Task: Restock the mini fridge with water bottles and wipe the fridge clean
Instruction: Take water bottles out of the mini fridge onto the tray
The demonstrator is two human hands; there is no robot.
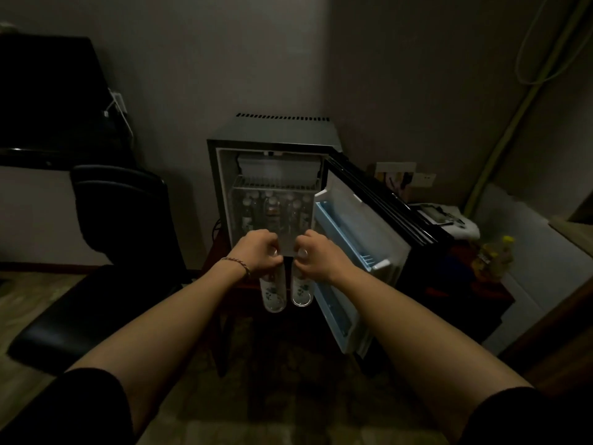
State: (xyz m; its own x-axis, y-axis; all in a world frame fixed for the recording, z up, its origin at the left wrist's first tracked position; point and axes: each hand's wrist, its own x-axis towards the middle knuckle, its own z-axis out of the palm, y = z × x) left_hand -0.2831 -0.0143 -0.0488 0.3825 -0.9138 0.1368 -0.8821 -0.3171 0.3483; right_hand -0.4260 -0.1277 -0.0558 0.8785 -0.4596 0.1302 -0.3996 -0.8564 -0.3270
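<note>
The mini fridge (221,175) stands open on a low dark stand, its door (362,232) swung out to the right. Several water bottles (272,210) stand on the lower level under a wire shelf (276,184). My left hand (260,252) grips the neck of one clear water bottle (273,293), which hangs down in front of the fridge's lower edge. My right hand (313,255) grips the top of a second water bottle (301,290) right beside it. Both bottles are upright and nearly touch each other.
A black chair (106,245) stands to the left of the fridge, under a dark desk with a screen. Right of the open door sit a low table with white items (449,220) and a yellow bottle (497,255). The door's pale blue racks (346,245) jut toward me.
</note>
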